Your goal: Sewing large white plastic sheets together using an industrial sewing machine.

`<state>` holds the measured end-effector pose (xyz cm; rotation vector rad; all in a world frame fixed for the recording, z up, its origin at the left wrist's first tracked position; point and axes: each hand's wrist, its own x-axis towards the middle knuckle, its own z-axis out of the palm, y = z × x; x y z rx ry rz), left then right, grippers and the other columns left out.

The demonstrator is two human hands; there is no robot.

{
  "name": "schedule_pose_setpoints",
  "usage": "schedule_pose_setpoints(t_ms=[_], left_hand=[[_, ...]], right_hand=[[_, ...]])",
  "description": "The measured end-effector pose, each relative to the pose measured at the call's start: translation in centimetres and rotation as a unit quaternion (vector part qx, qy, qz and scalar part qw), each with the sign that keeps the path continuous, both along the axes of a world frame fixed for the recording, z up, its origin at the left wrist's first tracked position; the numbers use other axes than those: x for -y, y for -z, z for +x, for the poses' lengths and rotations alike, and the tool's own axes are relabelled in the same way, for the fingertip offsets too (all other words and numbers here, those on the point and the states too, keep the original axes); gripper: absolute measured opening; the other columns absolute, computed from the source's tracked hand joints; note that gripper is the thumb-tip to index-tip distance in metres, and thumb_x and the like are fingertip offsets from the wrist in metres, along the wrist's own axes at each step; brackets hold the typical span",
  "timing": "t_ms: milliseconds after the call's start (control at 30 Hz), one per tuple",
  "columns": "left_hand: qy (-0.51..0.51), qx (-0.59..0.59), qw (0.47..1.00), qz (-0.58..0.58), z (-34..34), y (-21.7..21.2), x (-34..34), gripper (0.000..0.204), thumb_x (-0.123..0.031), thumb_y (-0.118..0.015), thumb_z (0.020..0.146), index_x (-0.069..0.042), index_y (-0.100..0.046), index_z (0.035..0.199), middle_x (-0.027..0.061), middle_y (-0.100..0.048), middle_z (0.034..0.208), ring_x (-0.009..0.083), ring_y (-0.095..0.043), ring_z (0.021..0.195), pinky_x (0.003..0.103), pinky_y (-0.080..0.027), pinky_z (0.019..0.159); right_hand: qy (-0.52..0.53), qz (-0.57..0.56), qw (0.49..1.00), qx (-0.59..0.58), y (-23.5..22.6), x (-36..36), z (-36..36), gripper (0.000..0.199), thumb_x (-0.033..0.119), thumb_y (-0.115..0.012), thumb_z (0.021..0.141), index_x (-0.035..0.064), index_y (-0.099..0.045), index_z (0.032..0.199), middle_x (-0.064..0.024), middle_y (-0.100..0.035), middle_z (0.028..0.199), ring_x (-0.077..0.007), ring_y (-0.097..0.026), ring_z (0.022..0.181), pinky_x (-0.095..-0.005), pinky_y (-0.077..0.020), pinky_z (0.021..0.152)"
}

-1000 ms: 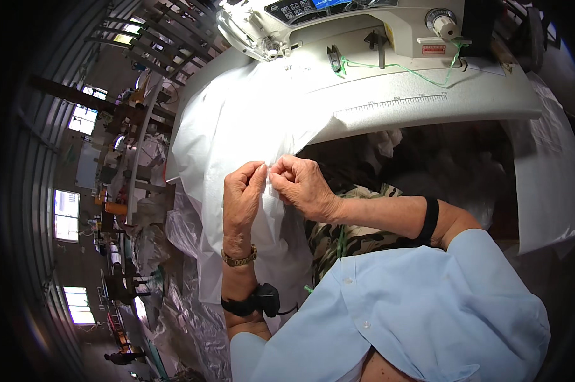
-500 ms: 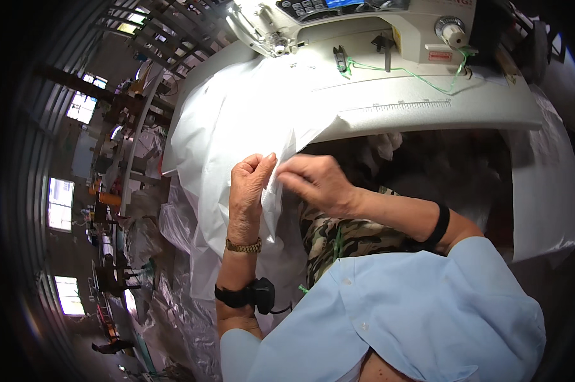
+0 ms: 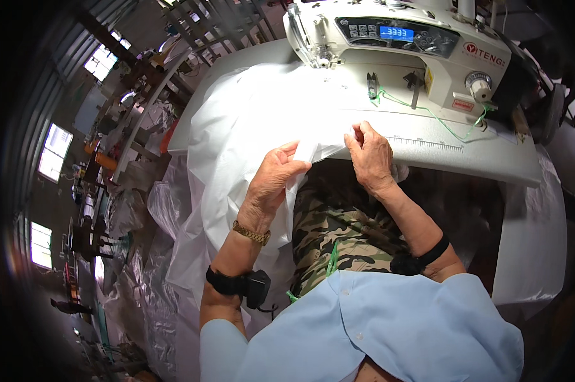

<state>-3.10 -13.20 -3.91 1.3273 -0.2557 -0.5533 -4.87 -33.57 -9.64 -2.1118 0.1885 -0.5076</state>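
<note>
Thin white fabric (image 3: 236,134) spreads over the sewing machine's bed and hangs in folds off its left side. My left hand (image 3: 276,178) pinches the near edge of this fabric between thumb and fingers. To its right, my right hand (image 3: 371,156) is closed with thumb and fingertips at the fabric's right corner, over the front edge of the bed. A stretch of the edge lies between both hands. Beyond them stands the white sewing machine (image 3: 389,41), its needle area (image 3: 324,58) brightly lit and apart from my fingers.
Thread snips (image 3: 372,86) and a green thread (image 3: 430,113) lie on the machine bed, near a printed ruler scale (image 3: 427,144). White sheeting (image 3: 532,235) hangs at the right end. Crumpled clear plastic (image 3: 154,299) is heaped on the left.
My hands have moved apart and forward, the right one going right along the fabric to its corner. The fabric edge now stretches between them. The view has shifted, showing more of the machine.
</note>
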Motion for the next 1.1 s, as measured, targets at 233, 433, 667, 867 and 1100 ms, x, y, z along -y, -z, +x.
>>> schedule_pose_setpoints(t_ms=[233,433,667,867,1100], left_hand=[[0.022,0.017,0.999,-0.020,0.6,1.3,0.3,0.067,0.005,-0.063,0.081,0.015,-0.034,0.140,0.0022,-0.065,0.091,0.0019,-0.058,0.071,0.015,-0.047,0.063],[0.073,0.033,0.996,-0.027,0.9,2.0,0.0,0.060,0.004,-0.063,0.082,0.014,-0.039,0.137,0.0036,-0.067,0.096,0.0020,-0.061,0.072,0.016,-0.049,0.065],[0.046,0.075,0.995,0.039,0.9,1.8,0.0,0.047,-0.003,-0.062,0.086,0.010,-0.050,0.129,-0.0023,-0.062,0.084,0.0004,-0.054,0.068,0.016,-0.044,0.061],[-0.052,0.076,0.994,0.061,1.4,0.8,1.4,0.021,-0.017,-0.064,0.092,0.003,-0.066,0.098,-0.0023,-0.062,0.080,0.0014,-0.053,0.069,0.018,-0.043,0.063],[-0.096,0.215,0.951,0.200,4.6,1.8,1.3,0.021,-0.014,-0.064,0.091,0.000,-0.065,0.076,-0.0022,-0.060,0.070,0.0046,-0.051,0.063,0.020,-0.041,0.057]], right_hand=[[-0.107,0.043,0.976,0.183,-0.4,-2.0,0.5,0.010,0.010,-0.063,0.088,0.0002,-0.063,0.085,-0.0117,-0.060,0.081,-0.0261,-0.061,0.072,-0.0369,-0.0479,0.067],[-0.157,0.063,0.959,0.228,-0.5,-2.9,0.9,0.006,0.005,-0.064,0.086,-0.0006,-0.064,0.088,-0.0124,-0.061,0.080,-0.0246,-0.061,0.070,-0.0364,-0.0485,0.064],[-0.157,-0.004,0.960,0.230,-0.3,-3.5,1.2,0.009,0.005,-0.065,0.085,0.0002,-0.064,0.092,-0.0140,-0.062,0.084,-0.0299,-0.062,0.075,-0.0387,-0.0494,0.069],[-0.161,-0.096,0.944,0.271,-0.1,-3.7,0.8,0.015,0.004,-0.065,0.084,0.0030,-0.063,0.098,-0.0131,-0.062,0.090,-0.0330,-0.061,0.082,-0.0410,-0.0484,0.075],[-0.255,0.013,0.943,0.215,0.8,-1.8,1.9,0.023,0.012,-0.067,0.085,0.0023,-0.062,0.104,-0.0131,-0.062,0.095,-0.0311,-0.059,0.089,-0.0391,-0.0470,0.083]])
